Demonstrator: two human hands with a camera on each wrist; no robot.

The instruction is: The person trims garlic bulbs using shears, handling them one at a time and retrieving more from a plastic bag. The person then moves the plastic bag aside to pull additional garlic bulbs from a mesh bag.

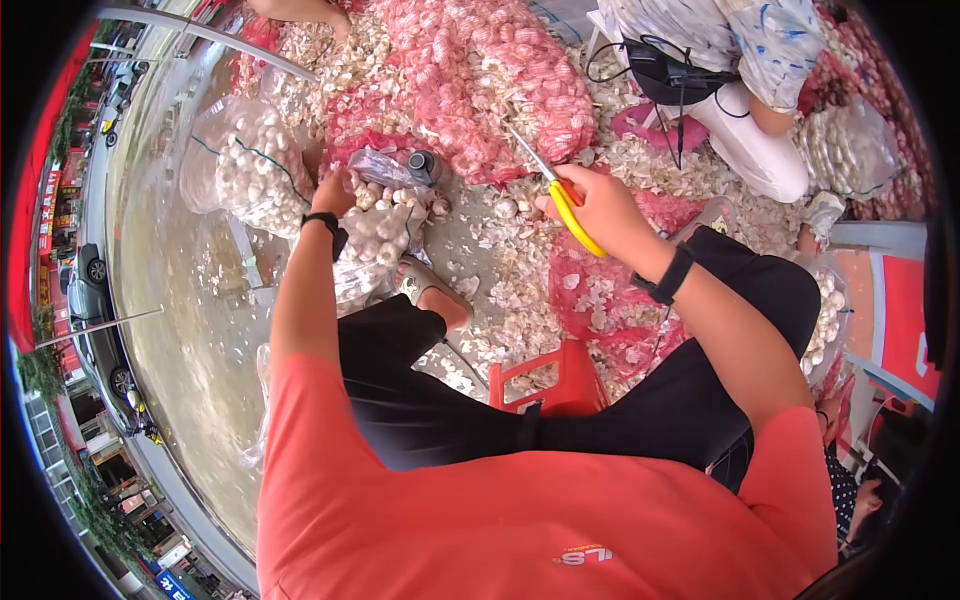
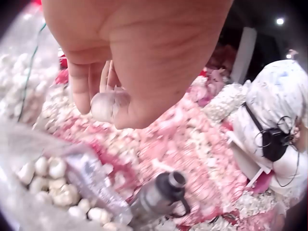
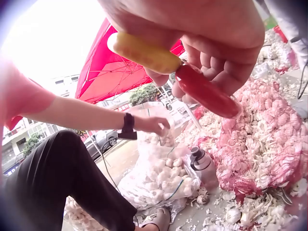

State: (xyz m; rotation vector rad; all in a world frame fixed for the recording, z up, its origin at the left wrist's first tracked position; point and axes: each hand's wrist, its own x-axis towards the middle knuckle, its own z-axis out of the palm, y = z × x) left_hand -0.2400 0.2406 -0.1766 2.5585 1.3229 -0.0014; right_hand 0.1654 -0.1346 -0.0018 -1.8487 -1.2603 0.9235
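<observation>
My left hand (image 1: 336, 192) pinches a garlic bulb (image 2: 105, 106) between thumb and fingers, above an open clear plastic bag (image 1: 368, 270) of trimmed garlic bulbs. In my right hand (image 1: 607, 212) is a pair of scissors (image 1: 566, 218) with yellow and red handles. Its metal blades point away from me toward a big pink mesh sack (image 1: 500, 75) of garlic. In the right wrist view the red handle (image 3: 207, 91) lies under my curled fingers. A grey bottle (image 1: 424, 167) with a dark lid stands beside the plastic bag.
Another filled plastic bag (image 1: 250, 165) of garlic stands at the left. Garlic skins (image 1: 500, 260) litter the ground around my feet. A red stool (image 1: 550, 378) shows between my legs. A person in a patterned top (image 1: 700, 40) sits at the upper right.
</observation>
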